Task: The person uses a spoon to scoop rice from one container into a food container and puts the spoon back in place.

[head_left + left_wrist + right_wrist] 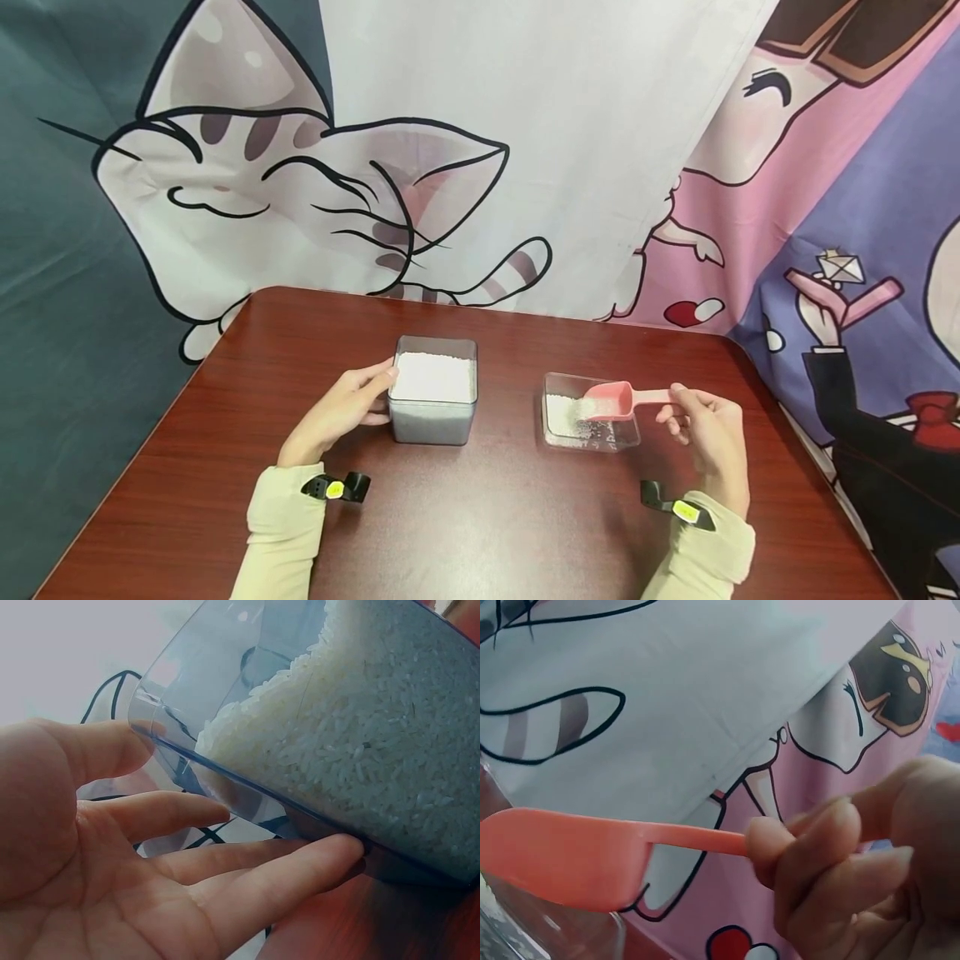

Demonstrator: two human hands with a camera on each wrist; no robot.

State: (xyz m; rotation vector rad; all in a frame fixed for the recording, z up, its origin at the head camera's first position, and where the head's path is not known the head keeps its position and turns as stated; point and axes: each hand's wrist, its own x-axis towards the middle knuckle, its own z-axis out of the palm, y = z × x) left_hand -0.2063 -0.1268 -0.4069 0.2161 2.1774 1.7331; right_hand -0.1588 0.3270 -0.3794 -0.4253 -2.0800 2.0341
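Note:
A tall bluish clear container (432, 423) full of white rice (432, 379) stands on the table, left of middle. Against its left side rests my left hand (341, 417), thumb at the rim, fingers stretched along the wall in the left wrist view. My right hand (708, 421) pinches the handle of a pink scoop (618, 400) between thumb and fingers. The scoop tilts over a small clear box (592, 447), its mouth to the left, with rice at its lip. Loose rice (564, 414) lies in that box, heaped toward the left.
The brown wooden table (480, 517) has rounded far corners. Right behind it hangs a cartoon-printed cloth (592, 125), which also runs along the right side. Black straps with camera mounts sit on both sleeved wrists. A gap of bare table separates the two containers.

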